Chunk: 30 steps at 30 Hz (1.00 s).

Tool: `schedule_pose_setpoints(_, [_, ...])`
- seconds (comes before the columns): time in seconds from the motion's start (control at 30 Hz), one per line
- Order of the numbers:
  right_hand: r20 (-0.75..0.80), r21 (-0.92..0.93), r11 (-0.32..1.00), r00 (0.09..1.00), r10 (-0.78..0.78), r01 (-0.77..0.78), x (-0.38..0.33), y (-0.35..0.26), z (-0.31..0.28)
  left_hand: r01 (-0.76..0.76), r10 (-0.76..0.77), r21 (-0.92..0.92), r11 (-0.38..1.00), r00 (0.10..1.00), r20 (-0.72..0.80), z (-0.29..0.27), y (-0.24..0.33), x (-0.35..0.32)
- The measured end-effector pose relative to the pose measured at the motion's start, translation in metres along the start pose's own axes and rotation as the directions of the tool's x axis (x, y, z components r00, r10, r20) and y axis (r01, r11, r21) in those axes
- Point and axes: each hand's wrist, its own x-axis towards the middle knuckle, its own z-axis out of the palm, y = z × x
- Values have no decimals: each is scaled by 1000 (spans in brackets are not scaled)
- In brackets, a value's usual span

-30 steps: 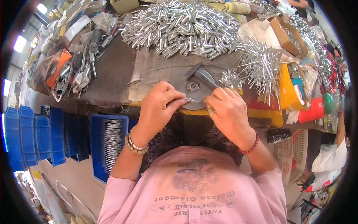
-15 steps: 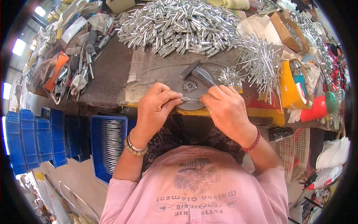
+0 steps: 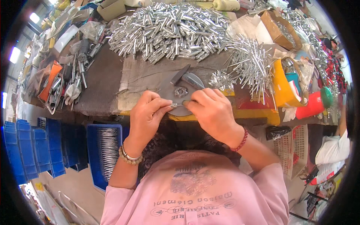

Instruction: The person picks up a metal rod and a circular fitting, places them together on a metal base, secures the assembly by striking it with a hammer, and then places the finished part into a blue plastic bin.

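Note:
My left hand pinches a small silvery metal fitting between thumb and forefinger. Facing it, my right hand is closed on a thin metal rod, whose visible end meets the fitting. Both hands are over the near rim of a round grey metal plate. A hammer lies across the far side of that plate. Nearer my fingers sits a small flower-shaped metal piece. Most of the rod is hidden by my right fingers.
A large heap of short metal tubes covers the bench's far side. Thin rods and small fittings lie right of the plate. Tools crowd the left. A blue crate of metal rods stands below the bench.
The whole view has shifted, with bench and hands appearing further left. My hands seem slightly closer together, and less of the rod shows between them.

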Motion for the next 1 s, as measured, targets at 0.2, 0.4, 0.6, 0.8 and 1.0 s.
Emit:
schedule_pose_setpoints(0.2, [-93, -61, 948, 947, 306, -312, 2, 63, -28, 22, -22, -7, 1000, 1000, -2, -1, 6, 0])
schedule_pose_setpoints(0.4, [54, -21, 958, 957, 286, -285, 4, 71, -25, 4, -3, 11, 1000, 1000, -16, 3, 7, 4])
schedule_pose_setpoints(0.6, [174, -168, 976, 970, 169, -140, 1, 81, -2, -56, 56, 28, 998, 998, 11, 5, 4, 5])
schedule_pose_setpoints(0.8, [161, -19, 984, 971, 179, -179, 21, 70, -21, -6, 6, 29, 1000, 1000, -21, -6, 14, -5])
schedule_pose_setpoints(1.0, [105, 78, 941, 942, 320, -328, 12, 79, -36, 22, -23, -30, 999, 1000, -16, 3, 7, 0])
